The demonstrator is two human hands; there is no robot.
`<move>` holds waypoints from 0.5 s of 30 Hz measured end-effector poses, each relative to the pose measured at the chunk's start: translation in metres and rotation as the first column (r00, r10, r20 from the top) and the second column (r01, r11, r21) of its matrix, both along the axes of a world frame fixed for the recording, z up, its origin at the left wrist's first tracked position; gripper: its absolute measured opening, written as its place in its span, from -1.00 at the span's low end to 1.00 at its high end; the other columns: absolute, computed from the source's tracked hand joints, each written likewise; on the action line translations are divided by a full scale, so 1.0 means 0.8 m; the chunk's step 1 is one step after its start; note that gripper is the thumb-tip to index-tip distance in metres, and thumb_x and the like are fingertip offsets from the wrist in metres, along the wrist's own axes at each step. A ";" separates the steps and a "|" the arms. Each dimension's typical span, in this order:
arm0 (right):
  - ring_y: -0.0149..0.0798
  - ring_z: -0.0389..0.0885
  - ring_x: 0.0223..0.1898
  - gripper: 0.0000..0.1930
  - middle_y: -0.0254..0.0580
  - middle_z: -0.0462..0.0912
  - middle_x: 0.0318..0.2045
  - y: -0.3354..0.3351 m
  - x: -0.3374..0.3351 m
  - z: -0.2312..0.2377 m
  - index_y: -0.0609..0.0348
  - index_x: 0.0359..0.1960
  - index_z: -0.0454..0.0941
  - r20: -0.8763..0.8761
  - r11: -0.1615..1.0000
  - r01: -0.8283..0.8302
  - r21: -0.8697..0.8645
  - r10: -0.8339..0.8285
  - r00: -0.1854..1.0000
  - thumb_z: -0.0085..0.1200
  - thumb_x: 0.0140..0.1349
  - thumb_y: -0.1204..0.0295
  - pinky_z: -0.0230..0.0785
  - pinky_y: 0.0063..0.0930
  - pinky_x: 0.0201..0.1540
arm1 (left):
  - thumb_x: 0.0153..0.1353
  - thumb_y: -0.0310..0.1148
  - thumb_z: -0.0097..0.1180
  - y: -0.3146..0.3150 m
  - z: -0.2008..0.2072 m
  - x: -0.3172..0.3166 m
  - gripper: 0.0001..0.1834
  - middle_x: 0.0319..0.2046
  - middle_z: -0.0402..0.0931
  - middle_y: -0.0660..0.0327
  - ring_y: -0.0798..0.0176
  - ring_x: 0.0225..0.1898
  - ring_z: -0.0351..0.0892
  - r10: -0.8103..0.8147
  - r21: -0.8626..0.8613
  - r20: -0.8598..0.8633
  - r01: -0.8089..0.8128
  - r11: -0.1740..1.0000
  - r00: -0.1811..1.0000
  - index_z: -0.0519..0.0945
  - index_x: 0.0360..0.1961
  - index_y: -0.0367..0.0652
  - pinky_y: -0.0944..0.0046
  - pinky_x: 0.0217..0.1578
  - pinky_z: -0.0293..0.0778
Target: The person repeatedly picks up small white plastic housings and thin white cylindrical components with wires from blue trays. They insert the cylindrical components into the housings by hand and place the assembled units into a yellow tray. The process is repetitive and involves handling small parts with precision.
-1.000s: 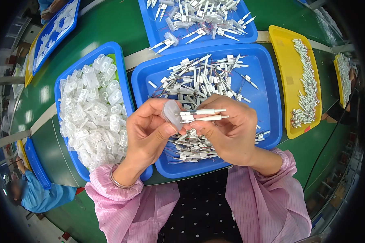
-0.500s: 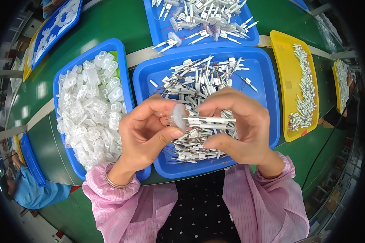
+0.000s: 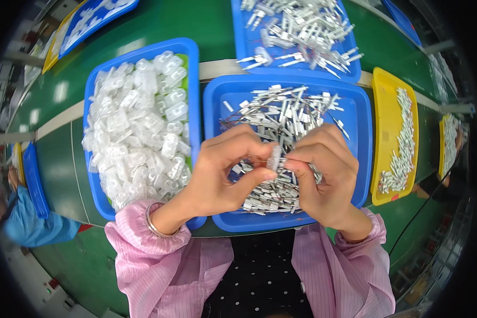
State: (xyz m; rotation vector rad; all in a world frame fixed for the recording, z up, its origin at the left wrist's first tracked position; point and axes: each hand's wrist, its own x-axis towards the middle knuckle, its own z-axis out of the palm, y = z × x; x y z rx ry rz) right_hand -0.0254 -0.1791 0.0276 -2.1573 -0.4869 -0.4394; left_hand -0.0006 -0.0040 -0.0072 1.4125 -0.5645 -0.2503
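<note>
Over the middle blue tray (image 3: 358, 159), both my hands meet at a small clear plastic housing (image 3: 274, 158). My left hand (image 3: 225, 169) pinches it between thumb and fingers. From the other side, my right hand (image 3: 326, 172) closes its thumb and index finger on the white rod-shaped parts that come out of the housing; the fingers hide most of them. Beneath the hands lies a heap of white rod-shaped parts with thin dark wires (image 3: 270, 199). To the left, a blue tray (image 3: 195, 106) holds a pile of similar clear housings (image 3: 127, 127).
At the back, another blue tray (image 3: 241, 40) holds housings joined with white rods (image 3: 302, 32). A yellow tray (image 3: 384, 127) with small white parts stands on the right. Further trays sit at the far left and far right. A person in a blue sleeve (image 3: 37, 217) is at the left edge.
My right hand, spread around the white rods before, has closed into a pinch at the housing. The housing has turned more edge-on. The whole view has shifted, so the trays appear farther right.
</note>
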 end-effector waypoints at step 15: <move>-0.12 0.52 -0.38 -0.85 -0.09 0.57 -0.49 -0.033 0.199 0.018 0.27 -0.50 0.54 -0.081 0.884 0.056 -0.465 -0.105 0.991 0.12 -0.02 0.42 0.32 -0.34 -0.29 | -0.23 -0.70 0.00 0.109 0.029 0.044 -0.83 -0.43 0.45 0.02 0.00 -0.37 0.37 0.056 0.569 0.821 -0.822 0.007 0.569 0.53 -0.51 -0.36 0.16 -0.33 0.37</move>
